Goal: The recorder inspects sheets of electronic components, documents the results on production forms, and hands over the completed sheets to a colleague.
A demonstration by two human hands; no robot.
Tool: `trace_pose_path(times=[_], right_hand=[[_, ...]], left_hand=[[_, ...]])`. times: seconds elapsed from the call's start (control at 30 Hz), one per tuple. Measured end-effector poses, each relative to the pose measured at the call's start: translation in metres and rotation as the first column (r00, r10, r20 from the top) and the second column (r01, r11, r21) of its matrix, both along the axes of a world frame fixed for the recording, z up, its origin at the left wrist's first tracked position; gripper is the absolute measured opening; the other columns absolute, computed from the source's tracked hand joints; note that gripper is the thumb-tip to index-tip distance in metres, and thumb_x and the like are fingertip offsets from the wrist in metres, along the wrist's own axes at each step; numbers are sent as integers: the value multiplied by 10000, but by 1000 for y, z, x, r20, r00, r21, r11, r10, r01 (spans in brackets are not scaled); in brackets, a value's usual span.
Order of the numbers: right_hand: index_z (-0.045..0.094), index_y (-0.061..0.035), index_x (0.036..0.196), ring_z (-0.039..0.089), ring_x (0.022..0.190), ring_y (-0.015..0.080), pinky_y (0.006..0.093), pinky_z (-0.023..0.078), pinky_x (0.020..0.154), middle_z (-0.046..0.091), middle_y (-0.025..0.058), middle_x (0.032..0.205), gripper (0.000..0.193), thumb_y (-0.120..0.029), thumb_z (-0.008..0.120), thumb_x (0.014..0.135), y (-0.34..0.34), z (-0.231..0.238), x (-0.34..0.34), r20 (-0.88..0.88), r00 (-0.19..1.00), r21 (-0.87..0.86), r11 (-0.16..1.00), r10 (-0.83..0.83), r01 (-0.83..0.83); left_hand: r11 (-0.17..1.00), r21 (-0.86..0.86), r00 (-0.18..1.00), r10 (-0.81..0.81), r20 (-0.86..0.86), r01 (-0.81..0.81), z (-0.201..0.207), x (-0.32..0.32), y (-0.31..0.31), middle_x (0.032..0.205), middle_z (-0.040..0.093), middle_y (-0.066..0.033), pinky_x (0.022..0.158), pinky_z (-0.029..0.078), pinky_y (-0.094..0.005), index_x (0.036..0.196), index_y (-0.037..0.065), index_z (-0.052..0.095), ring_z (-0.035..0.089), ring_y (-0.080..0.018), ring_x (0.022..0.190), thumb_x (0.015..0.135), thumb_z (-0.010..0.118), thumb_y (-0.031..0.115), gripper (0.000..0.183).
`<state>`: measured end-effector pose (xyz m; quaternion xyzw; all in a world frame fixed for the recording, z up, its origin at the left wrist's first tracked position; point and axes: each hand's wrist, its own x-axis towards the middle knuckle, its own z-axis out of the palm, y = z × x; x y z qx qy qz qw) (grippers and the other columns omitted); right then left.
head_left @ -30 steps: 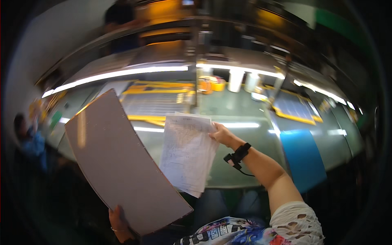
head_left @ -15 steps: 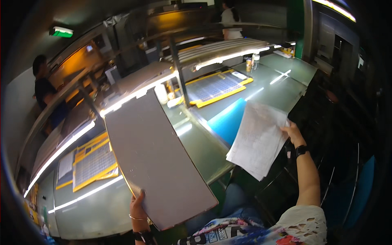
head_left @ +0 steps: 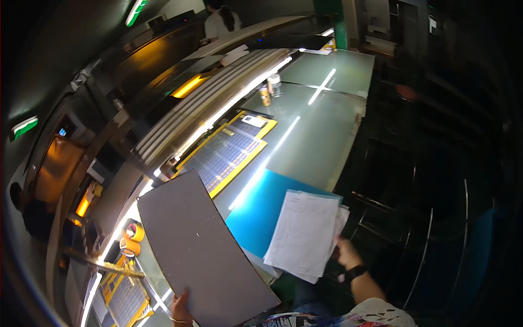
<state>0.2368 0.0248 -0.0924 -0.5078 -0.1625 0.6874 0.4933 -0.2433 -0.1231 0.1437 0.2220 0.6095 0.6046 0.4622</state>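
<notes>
Rolls of tape (head_left: 132, 238) on the tabletop (head_left: 321, 136), left hand (head_left: 180, 309) fingers gripping a grey board (head_left: 204, 250) by its bottom edge, blue sheet (head_left: 261, 210) lying flat behind, right hand (head_left: 346, 254) fingers closed on white papers (head_left: 305, 233) above the tabletop's near edge.

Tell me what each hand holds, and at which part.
The left hand grips the grey board at its lower edge. The right hand holds the white paper sheets at their right edge.
</notes>
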Motion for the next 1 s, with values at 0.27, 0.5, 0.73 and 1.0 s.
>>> trace_pose_path(times=[0.27,0.5,0.73,1.0], right_hand=[[581,95,1065,613,921,259,381,483,832,635,149,1015,390,-61,728,739,10,4,-89,-60,996,-118,991,-69,61],[542,70,1153,584,1006,274,404,468,888,604,158,1112,431,-63,707,777,-11,99,-47,-127,952,-50,961,-278,274],[514,-9,1241,575,1059,228,384,456,930,596,103,1164,457,-115,675,827,-95,237,20,-174,778,241,740,-604,628],[436,-18,1283,548,1098,267,433,472,936,546,108,1219,468,-70,625,859,-328,382,63,-253,-30,539,-166,-967,826]], left_hand=[[969,55,970,-244,20,242,65,59,93,1115,592,-166,835,513,-409,1242,-8,477,602,-308,989,878,598,206,440],[857,52,845,-515,142,513,46,54,157,1176,556,-184,867,501,-441,1297,-21,415,580,-323,1030,935,504,266,470],[733,206,725,-677,128,648,46,92,238,1204,543,-172,914,464,-444,1282,-28,435,556,-318,1068,945,479,290,466],[585,362,574,-805,150,725,99,192,255,1209,541,-167,927,453,-442,1282,-26,439,547,-315,1082,945,478,288,462]])
